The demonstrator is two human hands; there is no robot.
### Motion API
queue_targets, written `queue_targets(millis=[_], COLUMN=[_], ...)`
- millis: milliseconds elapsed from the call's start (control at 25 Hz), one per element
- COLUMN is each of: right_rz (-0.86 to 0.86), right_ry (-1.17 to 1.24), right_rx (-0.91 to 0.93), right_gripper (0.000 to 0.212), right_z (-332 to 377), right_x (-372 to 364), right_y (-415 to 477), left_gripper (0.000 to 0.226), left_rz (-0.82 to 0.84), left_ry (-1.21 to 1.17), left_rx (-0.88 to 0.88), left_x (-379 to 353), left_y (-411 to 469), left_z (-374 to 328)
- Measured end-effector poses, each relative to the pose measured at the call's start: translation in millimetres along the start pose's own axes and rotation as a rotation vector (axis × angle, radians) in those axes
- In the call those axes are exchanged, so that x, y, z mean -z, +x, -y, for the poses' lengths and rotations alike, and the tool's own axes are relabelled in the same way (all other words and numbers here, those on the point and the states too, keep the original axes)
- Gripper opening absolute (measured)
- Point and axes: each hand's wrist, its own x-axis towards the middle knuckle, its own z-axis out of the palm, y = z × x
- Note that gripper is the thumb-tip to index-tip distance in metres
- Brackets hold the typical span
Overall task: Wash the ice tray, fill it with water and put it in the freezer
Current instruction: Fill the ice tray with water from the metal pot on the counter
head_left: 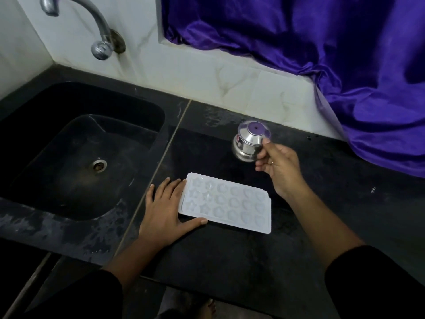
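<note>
Only 1 tray [230,203], 1 pot [247,143]

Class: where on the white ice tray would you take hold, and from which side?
Pinch the flat rim at the short end of the ice tray nearest the sink, where the left hand rests. It lies flat, and its moulded cells offer no hold.

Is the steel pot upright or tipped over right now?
Upright: the steel pot stands on its base on the counter, open mouth facing up. The right hand pinches it near the rim.
</note>
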Motion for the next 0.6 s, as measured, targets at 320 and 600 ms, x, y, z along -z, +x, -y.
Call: queue_targets(millis=[320,600], right_rz=[-0.102,-0.278], right_ry=[0.103,0.098], right_rx=[-0.112,-0.136], right_gripper=[0.030,0.022], right_z=[-45,-52], right_x=[-13,-16], right_y=[51,61], left_gripper=[0.117,0.117], left_rz=[-0.015,-0.015], left_ry=[-0.002,0.009], left_rx=[-0.003,-0.003], left_x=[-2,-1], left_y=[0,1], left_z=[1,0])
